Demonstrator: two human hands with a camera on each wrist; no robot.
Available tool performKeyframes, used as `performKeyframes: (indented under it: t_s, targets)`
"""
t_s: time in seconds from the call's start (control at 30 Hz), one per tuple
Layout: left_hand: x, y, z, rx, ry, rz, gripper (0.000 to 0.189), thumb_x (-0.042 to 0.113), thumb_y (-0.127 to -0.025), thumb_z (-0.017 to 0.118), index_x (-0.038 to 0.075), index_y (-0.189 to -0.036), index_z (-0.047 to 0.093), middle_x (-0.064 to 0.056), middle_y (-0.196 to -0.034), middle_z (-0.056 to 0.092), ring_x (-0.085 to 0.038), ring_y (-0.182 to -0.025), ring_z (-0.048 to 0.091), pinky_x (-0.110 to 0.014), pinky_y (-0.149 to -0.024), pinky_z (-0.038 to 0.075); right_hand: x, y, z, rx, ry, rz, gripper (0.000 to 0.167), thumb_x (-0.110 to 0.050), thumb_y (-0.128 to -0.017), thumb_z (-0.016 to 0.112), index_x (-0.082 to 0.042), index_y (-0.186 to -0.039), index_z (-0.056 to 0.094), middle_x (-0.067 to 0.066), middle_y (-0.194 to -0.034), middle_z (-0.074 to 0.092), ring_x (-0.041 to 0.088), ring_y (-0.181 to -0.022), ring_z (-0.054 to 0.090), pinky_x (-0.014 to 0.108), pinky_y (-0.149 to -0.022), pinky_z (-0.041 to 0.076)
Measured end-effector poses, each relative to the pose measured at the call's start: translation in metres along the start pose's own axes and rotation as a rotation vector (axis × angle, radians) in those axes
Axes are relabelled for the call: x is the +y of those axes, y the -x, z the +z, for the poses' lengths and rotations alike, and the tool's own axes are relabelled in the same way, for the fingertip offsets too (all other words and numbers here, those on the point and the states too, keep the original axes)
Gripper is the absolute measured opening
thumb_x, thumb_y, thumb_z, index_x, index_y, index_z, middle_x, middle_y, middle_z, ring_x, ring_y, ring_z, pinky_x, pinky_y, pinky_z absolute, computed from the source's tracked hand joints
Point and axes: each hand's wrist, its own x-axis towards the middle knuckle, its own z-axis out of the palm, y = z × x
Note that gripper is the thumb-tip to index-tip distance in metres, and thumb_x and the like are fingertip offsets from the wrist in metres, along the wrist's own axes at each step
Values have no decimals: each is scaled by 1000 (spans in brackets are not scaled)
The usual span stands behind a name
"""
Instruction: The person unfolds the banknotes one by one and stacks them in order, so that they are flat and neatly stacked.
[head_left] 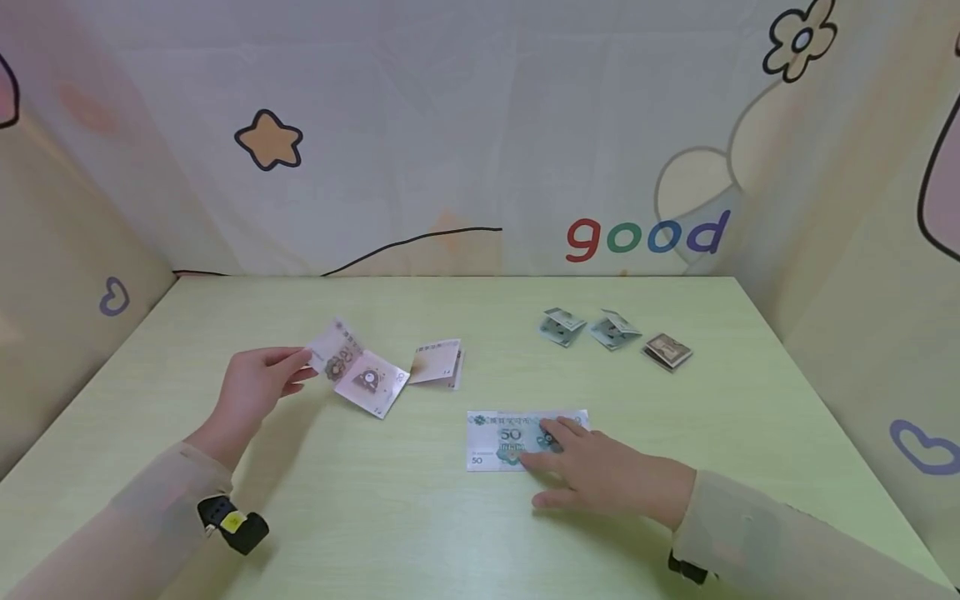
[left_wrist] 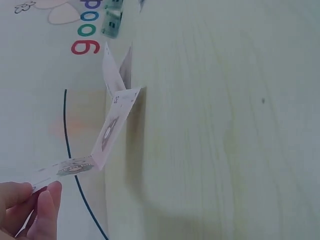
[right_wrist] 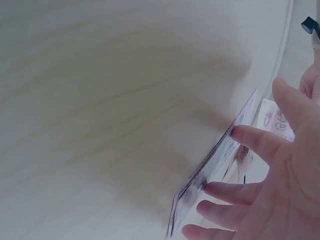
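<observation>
At the left, my left hand [head_left: 258, 379] pinches the outer end of a pinkish, creased play banknote [head_left: 372, 385] between thumb and fingers. In the left wrist view that banknote [left_wrist: 111, 127] bends at a fold, its held end raised over the table. Its far corner meets a second folded pinkish banknote [head_left: 435, 364]. My right hand [head_left: 607, 471] reaches over a flat green 50 banknote [head_left: 487, 454] in front of me. Its fingers are spread, fingertips at the paper's surface, as the right wrist view also shows along the banknote's edge [right_wrist: 200, 172].
Two small folded green banknotes [head_left: 561, 327] [head_left: 615, 331] and a folded brown banknote [head_left: 667, 352] lie at the back right of the pale wooden table [head_left: 375, 517]. A printed cloth [head_left: 420, 150] stands behind the table and along its sides.
</observation>
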Motion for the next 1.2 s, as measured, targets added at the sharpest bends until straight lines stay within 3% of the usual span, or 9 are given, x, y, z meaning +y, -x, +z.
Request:
performKeyframes:
  t_s: [0.2, 0.43, 0.6, 0.73, 0.97, 1.2]
  targets:
    - [3, 9, -1, -23, 131, -42, 56, 34, -93, 56, -5, -132, 48, -17, -124, 56, -4, -87, 65, -20, -76, 50, 2, 2, 0, 42, -6, -39, 60, -54, -89, 50, -22, -139, 46, 24, -144, 30, 40, -131, 30, 53, -100, 33]
    - [9, 24, 3, -56, 369, -93, 60, 33, -90, 61, -5, -133, 45, 5, -103, 61, -6, -86, 65, -21, -78, 50, 1, 2, 1, 56, 14, -55, 60, -54, -90, 50, -20, -139, 45, 22, -144, 32, 40, -130, 32, 53, -99, 34]
    - [15, 34, 15, -85, 526, -90, 50, 27, -89, 63, -4, -127, 51, 7, -96, 64, -8, -85, 66, -22, -78, 50, 0, 2, 1, 49, 16, -48, 61, -54, -90, 50, -20, -140, 44, 21, -144, 32, 40, -130, 32, 52, -99, 34]
    - [17, 38, 27, -97, 571, -96, 39, 23, -90, 62, 0, -120, 57, 5, -96, 65, -9, -85, 67, -23, -78, 50, 0, 3, 1, 52, 5, -57, 61, -53, -90, 49, -19, -141, 43, 22, -144, 32, 40, -130, 31, 53, -100, 33]
    - [19, 43, 43, -121, 620, -114, 38, 18, -93, 59, -4, -123, 54, 3, -96, 66, -10, -86, 67, -23, -78, 50, 1, 4, 2, 59, -6, -64, 61, -53, -91, 48, -19, -141, 42, 22, -145, 31, 40, -131, 30, 54, -100, 32]
    - [23, 46, 56, -127, 652, -114, 25, 15, -94, 57, 0, -114, 62, 2, -95, 67, -11, -85, 67, -22, -76, 51, 1, 4, -1, 56, -3, -74, 60, -54, -92, 46, -18, -140, 43, 19, -145, 31, 39, -131, 30, 53, -101, 31]
